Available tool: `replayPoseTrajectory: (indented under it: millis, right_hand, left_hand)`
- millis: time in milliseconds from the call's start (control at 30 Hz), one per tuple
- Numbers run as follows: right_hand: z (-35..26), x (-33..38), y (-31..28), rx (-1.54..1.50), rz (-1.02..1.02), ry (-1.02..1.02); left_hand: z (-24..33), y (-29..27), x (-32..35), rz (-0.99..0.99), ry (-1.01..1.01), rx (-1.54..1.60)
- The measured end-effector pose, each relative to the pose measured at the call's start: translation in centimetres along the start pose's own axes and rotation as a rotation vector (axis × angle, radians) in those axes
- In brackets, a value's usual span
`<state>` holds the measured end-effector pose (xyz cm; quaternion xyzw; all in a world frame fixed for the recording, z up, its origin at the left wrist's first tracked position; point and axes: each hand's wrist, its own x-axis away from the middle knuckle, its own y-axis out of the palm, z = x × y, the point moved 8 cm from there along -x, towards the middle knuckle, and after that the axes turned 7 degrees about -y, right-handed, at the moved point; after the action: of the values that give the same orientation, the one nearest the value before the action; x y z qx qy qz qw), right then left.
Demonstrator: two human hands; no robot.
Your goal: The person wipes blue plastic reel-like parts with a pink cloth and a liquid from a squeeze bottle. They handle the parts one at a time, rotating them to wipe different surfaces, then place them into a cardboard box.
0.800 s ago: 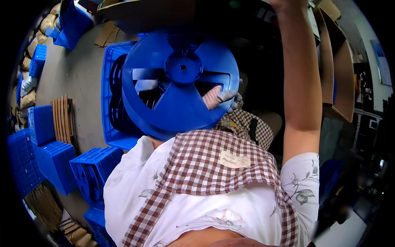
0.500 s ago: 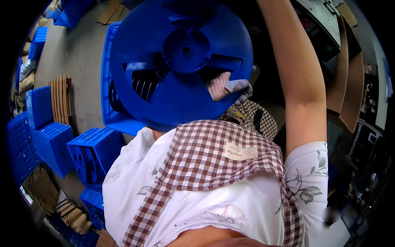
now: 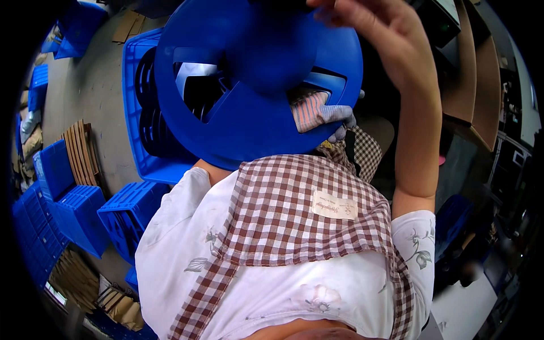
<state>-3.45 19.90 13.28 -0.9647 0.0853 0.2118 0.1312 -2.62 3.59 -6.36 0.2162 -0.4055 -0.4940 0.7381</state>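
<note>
A large blue plastic reel (image 3: 249, 127), with wedge-shaped openings in its round face, stands in front of my apron. My left forearm runs behind it. A grey glove with a pink-striped cuff is on my left hand (image 3: 323, 115), which comes out through the right opening and has its fingers curled over the rim. My bare right hand (image 3: 382, 37) is raised beside the reel's upper right part; its fingers are blurred and partly cut off by the upper edge. A dark blue, rounded, blurred shape (image 3: 272, 54) covers the reel's hub.
Behind the reel on the left sits a blue crate (image 3: 131, 107) with black slatted or ringed parts inside. More blue crates (image 3: 82, 201) and a stack of wooden slats (image 3: 79, 153) stand on the left floor. A cardboard box (image 3: 462, 85) is at the right.
My right hand has come into view from beyond the upper edge as the elbow bent. The reel has shifted slightly right with my gloved hand on it. The hub, plain before, is now covered.
</note>
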Motion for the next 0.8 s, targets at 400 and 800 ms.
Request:
replayPoseTrajectory:
  millis: [400, 800]
  right_hand:
    - [-2.9, 6.6, 15.8, 0.582, -0.197, -0.190]
    - [-10.5, 7.6, -3.6, 0.007, 0.693, -0.324]
  left_hand:
    - [0.4, 7.8, -2.9, -0.157, -0.096, -0.402]
    - [1.0, 3.6, -2.8, -0.042, -0.081, -0.412]
